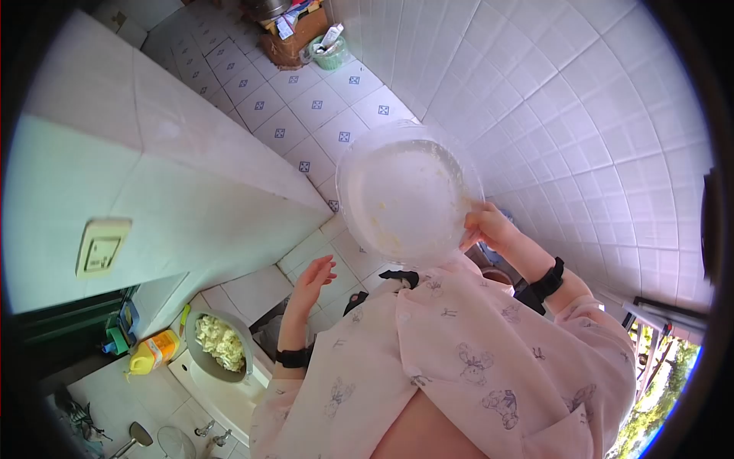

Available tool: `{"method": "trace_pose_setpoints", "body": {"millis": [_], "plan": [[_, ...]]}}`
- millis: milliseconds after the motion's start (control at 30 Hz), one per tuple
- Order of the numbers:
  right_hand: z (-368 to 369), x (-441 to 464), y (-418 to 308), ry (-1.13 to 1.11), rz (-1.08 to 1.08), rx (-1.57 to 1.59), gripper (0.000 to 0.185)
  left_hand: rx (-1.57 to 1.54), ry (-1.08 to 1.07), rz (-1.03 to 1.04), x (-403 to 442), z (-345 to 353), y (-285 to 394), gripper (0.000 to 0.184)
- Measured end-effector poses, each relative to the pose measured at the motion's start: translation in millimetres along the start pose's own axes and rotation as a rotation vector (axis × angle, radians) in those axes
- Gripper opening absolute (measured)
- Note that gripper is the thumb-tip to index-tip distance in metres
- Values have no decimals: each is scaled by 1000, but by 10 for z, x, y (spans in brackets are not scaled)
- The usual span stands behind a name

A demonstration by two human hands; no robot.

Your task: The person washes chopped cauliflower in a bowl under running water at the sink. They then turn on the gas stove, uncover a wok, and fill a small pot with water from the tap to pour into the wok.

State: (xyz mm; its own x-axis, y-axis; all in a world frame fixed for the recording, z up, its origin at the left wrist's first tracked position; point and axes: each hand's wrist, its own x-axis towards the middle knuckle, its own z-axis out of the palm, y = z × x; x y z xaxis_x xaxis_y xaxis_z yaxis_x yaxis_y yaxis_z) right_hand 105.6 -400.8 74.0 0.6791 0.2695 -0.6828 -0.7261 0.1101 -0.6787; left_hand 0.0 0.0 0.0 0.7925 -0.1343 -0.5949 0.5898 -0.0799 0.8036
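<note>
My right hand grips the rim of a translucent white plastic basin, its fingers and thumb closed at the basin's lower right edge. The basin is tilted so that its round base faces me, and small yellowish bits cling to it. To the left of the basin, my left hand is held in the air, touching nothing, with its fingers loosely bent and apart. Lower left, a grey bowl full of pale, chopped food rests at a white sink.
Beside the grey bowl lies a yellow bottle. Taps and a ladle are at the bottom left. A wall corner with a switch juts in on the left. A green bin and a cardboard box stand on the tiled floor.
</note>
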Motion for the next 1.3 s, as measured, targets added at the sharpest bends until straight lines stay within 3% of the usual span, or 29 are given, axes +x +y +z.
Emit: {"method": "trace_pose_setpoints", "body": {"millis": [67, 100, 300, 367, 500, 600, 700, 767, 833, 867, 900, 967, 1100, 1167, 1233, 1300], "plan": [[141, 144, -10, 14, -6, -29, 44, 66, -20, 128, 64, -80, 353, 43], [-612, 132, -633, 95, 128, -79, 44, -48, -79, 26, 599, 748, 707, 43], [-748, 1226, -1874, 66, 89, -177, 44, -230, -60, 289, 1820, 823, 2070, 51], [-730, 1634, -2198, 32, 88, -159, 45, -46, 56, 448, 2207, 760, 2448, 60], [-559, 2488, -2861, -30, 69, -163, 46, -148, 236, 467, 3238, 299, 2926, 57], [-292, 3023, -3184, -47, 27, -199, 46, -36, 360, 499, 3870, -215, 3188, 50], [188, 3455, -3816, -84, -12, -204, 51, 232, 601, 717, 4451, -842, 3780, 42], [491, 3839, -4162, -122, 9, -277, 53, 353, 618, 656, 4640, -1218, 4262, 43], [970, 4226, -4526, -170, 62, -252, 51, 868, 727, 777, 4908, -1639, 4659, 51], [1152, 4479, -4651, -182, 64, -273, 48, 921, 595, 602, 5017, -1863, 4851, 61], [1326, 4609, -4731, -206, 51, -272, 48, 938, 617, 602, 5012, -1997, 4953, 61], [1722, 4997, -4967, -271, 27, -301, 44, 1404, 811, 498, 5136, -2373, 5114, 70], [2708, 6150, -5595, -361, 17, -384, 43, 1325, 758, 393, 5566, -3426, 5334, 69], [3179, 6577, -5799, -445, 34, -386, 44, 1447, 782, 281, 5588, -3924, 5509, 65], [3659, 6906, -5992, -431, 47, -333, 45, 1537, 647, 120, 5693, -4378, 5584, 62], [4077, 7341, -6176, -419, 99, -322, 45, 1561, 622, 88, 5895, -4797, 5657, 65]]}}
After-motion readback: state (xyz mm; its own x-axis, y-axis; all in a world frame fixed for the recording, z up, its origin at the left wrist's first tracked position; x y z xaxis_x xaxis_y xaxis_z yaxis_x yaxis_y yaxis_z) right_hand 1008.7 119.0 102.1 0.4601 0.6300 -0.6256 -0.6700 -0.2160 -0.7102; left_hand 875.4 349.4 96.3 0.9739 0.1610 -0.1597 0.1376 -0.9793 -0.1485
